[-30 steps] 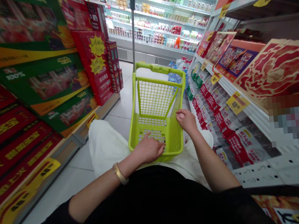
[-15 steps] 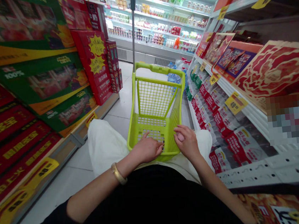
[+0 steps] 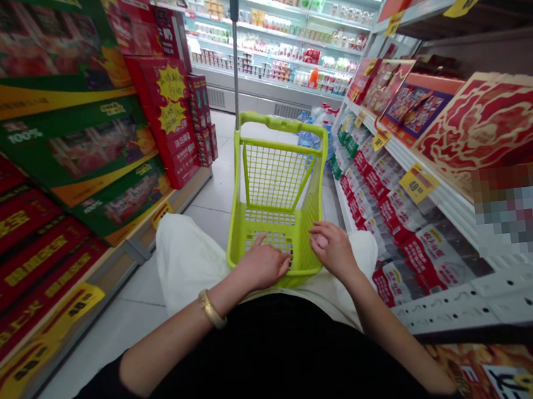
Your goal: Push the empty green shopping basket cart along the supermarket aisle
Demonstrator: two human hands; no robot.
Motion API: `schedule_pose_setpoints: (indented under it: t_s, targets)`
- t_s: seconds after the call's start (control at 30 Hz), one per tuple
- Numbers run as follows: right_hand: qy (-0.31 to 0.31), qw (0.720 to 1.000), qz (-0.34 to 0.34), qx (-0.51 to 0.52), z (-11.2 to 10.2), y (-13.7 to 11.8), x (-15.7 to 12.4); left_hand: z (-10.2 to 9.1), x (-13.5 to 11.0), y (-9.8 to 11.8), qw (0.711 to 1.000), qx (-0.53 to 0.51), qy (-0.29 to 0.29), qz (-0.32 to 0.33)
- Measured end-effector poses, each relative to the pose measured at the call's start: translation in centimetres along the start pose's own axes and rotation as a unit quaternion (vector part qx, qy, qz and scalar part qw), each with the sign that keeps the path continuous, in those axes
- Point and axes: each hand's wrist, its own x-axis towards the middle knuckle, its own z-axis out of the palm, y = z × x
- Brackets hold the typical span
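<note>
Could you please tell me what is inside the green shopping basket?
Inside the green shopping basket, its slotted floor and latticed end wall show; the left hand hides part of the floor.

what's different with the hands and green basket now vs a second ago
The right hand has drawn back toward the body, and now sits nearer the close end of the green basket, on its right side; whether it gripped or released anything is unclear. The left hand and the basket look much as they were.

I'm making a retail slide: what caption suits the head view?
Left hand and right hand at a green shopping basket in a supermarket aisle.
</note>
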Motion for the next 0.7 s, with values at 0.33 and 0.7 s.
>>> schedule_pose_setpoints:
  t_s: [0.33, 0.7]
  targets:
    - [-0.004, 1.0, 0.026, -0.003, 1.2, 2.6, 4.8, 0.2, 0.0, 0.0, 1.0, 0.004, -0.002, 0.005]
    - [0.023, 0.999, 0.02, 0.025, 1.8, 3.1, 6.2, -0.1, -0.1, 0.1, 1.0, 0.002, -0.002, 0.002]
